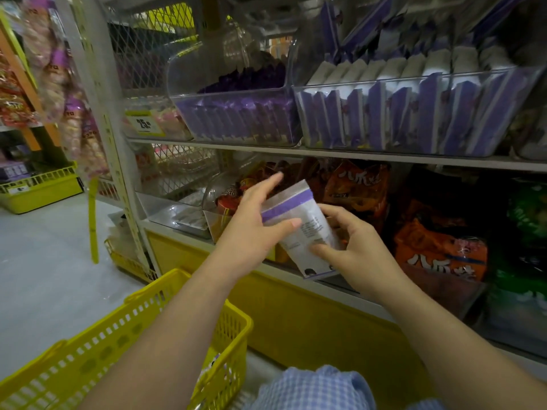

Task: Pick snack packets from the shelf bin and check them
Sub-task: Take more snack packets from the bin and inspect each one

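Checked cloth: at the bottom edge I see a blue-and-white checked cloth (310,389), cut off by the frame.
Basket: a yellow shopping basket (88,350) sits low on my left; the left forearm hides most of its inside.
Floor: a pale grey floor (44,261) runs away to the left of the shelving.
Left hand: the left hand (254,229) pinches the snack packet (299,229) near its top, thumb on the face and the other fingers behind it.
Right hand: the right hand (355,250) grips the packet's lower right side, fingers curled round the edge.
Packet: white with purple bands and small print, held tilted between both hands, in front of the lower shelf (296,275).
Lower shelf: orange snack bags (438,250) lie behind the hands, with green bags (527,232) at the right edge.
Upper shelf: a clear bin (236,119) holds dark purple packets. Just beside it on the right, a wider clear bin (414,113) holds upright white-and-purple packets.
Price tag: a yellow price tag (143,124) hangs left of the bins.
Side aisle: a second yellow basket (38,187) stands on the floor at far left, under hanging snack packs (59,69).
Hard to read: I cannot read the packet's print. The right-hand bags are in shadow, and the hands cover the bin in front of them.
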{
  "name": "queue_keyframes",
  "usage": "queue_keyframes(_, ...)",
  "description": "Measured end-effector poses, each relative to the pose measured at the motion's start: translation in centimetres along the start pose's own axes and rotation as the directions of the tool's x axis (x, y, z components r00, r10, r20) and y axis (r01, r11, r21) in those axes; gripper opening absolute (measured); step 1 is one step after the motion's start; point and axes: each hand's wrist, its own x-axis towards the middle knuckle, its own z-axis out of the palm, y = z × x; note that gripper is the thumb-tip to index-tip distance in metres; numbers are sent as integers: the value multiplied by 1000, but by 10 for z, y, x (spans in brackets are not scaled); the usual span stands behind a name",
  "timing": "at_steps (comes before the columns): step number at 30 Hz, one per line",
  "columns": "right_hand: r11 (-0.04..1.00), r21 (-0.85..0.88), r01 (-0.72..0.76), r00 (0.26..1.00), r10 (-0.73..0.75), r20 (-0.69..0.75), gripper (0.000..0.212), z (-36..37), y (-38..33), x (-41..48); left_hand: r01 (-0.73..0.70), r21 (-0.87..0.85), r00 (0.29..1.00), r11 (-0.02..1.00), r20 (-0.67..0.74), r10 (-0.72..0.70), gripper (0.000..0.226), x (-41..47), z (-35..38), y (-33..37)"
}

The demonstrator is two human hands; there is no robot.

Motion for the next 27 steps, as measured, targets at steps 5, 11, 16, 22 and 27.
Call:
queue_keyframes(5, 988, -138, 62, 995, -72, -69, 55, 0, -5, -1, -64, 33, 985, 997, 163, 58, 31, 0, -11, -3)
queue_keyframes(11, 1000, -12, -19, 995, 18, -97, 44, -18, -4, 3, 28, -220, 995, 975, 95, -7, 32, -3, -29, -23)
queue_keyframes(16, 992, 123, -36, 994, 49, -102, 30, -22, -1, 5, 105, -412, 991, 905, 125, -58, 35, -2, -36, -33)
queue_keyframes(22, 950, 312, -22, 993, 57, -105, 23, -21, -5, 4, 134, -569, 991, 812, 71, -114, 31, 1, -39, -37)
queue_keyframes(27, 939, 342, -43, 993, 79, -91, 10, -18, -14, 1, 154, -562, 987, 813, 50, -153, 25, 2, -36, -38)
